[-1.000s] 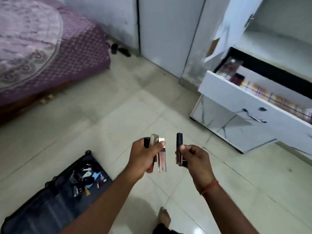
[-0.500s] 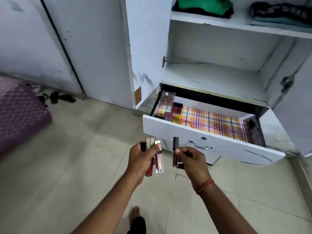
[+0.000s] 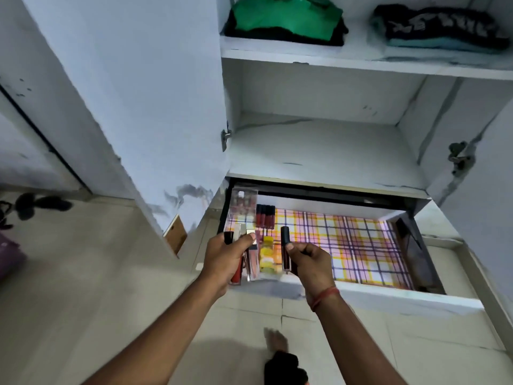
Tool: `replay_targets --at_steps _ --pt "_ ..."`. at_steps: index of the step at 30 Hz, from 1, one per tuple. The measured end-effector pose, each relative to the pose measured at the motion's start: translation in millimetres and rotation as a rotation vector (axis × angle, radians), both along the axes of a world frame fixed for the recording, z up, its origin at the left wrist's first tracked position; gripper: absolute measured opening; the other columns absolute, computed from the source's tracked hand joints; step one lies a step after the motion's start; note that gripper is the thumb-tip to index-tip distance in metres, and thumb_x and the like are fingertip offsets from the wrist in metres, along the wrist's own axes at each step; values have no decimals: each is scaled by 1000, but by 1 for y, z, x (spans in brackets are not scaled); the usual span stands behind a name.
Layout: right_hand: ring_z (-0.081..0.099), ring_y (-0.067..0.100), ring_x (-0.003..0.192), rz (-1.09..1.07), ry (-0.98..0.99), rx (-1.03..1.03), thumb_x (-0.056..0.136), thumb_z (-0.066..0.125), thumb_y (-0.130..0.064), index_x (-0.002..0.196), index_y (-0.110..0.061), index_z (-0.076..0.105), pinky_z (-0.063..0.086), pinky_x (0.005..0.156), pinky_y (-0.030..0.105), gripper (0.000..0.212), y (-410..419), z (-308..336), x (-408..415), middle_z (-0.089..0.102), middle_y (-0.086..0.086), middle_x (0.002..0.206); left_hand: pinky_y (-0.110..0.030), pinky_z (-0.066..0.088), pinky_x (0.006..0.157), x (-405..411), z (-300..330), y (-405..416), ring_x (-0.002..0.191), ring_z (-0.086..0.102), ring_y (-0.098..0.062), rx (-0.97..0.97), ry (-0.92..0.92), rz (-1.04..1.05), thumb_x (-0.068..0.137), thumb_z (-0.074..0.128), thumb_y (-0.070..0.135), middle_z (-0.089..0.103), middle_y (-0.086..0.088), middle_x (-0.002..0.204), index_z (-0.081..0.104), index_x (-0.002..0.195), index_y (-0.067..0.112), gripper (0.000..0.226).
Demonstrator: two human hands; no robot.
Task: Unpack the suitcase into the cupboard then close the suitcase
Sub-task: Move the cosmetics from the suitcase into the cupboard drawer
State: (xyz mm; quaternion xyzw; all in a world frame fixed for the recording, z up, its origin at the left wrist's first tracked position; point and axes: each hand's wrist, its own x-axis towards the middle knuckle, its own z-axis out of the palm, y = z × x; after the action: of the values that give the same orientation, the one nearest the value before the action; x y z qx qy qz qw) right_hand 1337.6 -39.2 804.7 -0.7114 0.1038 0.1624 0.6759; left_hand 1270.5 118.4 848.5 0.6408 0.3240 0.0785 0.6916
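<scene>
A: Hand status?

B: Left hand (image 3: pixel 225 257) grips a bunch of lip gloss tubes (image 3: pixel 248 263), upright, thumb across the caps. Looks like three; the count is blurry. Right hand (image 3: pixel 311 259) pinches a single dark tube (image 3: pixel 286 252), also upright, black cap on top. Red thread (image 3: pixel 324 297) on the right wrist.

A: Where relative to the cupboard?

B: Both hands over the near left corner of the open drawer (image 3: pixel 388 294). The drawer is pulled out at the bottom of the cupboard (image 3: pixel 319 145), with both doors open.

A: Drawer contents?

B: Plaid liner (image 3: pixel 361 245) on the floor of it. Far left corner: a clear case (image 3: pixel 243 207), with a row of dark red tubes (image 3: pixel 265 215) just right of it. Yellow bottles (image 3: pixel 268 254) near the front, between the two hands. Right side is bare liner.

A: Shelves?

B: The shelf above the drawer holds nothing. Top shelf: folded green cloth (image 3: pixel 286 19) on the left, dark folded clothes (image 3: pixel 441 26) on the right.

A: Suitcase?

B: Out of frame. One foot (image 3: pixel 274 340) on the floor tiles (image 3: pixel 83 273).
</scene>
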Motion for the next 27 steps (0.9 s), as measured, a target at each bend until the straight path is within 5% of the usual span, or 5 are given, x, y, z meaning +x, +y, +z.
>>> replay_targets --at_steps 6,16,19,23,27 --pt "51 20 62 61 24 -107 88 67 -12 64 -9 64 47 64 34 24 13 -33 96 60 7 65 -48 56 78 80 -14 -4 76 72 -28 -43 39 58 82 73 23 75 -7 77 73 87 12 12" --pt "69 27 77 167 198 -447 73 76 -17 50 -17 67 58 76 41 25 40 -97 195 69 0 63 -36 49 58 139 -32 2 55 61 -23 -128 190 158 83 73 28 65 -12 66 71 78 15 14" --pt "67 26 87 167 187 -516 78 74 -19 62 -16 67 47 75 22 17 55 -103 205 70 5 76 -32 46 53 146 -39 11 48 57 -21 -140 213 166 85 72 24 63 -9 60 68 78 9 17" --pt "64 29 101 183 142 -627 84 70 -21 87 -9 75 44 82 24 13 75 -118 213 73 10 99 -38 50 60 151 -47 28 59 65 -29 -144 223 144 85 72 26 70 -16 70 71 80 7 19" --pt "65 27 102 180 87 -693 87 68 -22 93 -10 76 45 86 24 16 87 -127 216 74 10 100 -23 47 49 154 -48 41 50 63 -14 -140 227 130 86 71 22 68 -9 69 69 86 7 15"
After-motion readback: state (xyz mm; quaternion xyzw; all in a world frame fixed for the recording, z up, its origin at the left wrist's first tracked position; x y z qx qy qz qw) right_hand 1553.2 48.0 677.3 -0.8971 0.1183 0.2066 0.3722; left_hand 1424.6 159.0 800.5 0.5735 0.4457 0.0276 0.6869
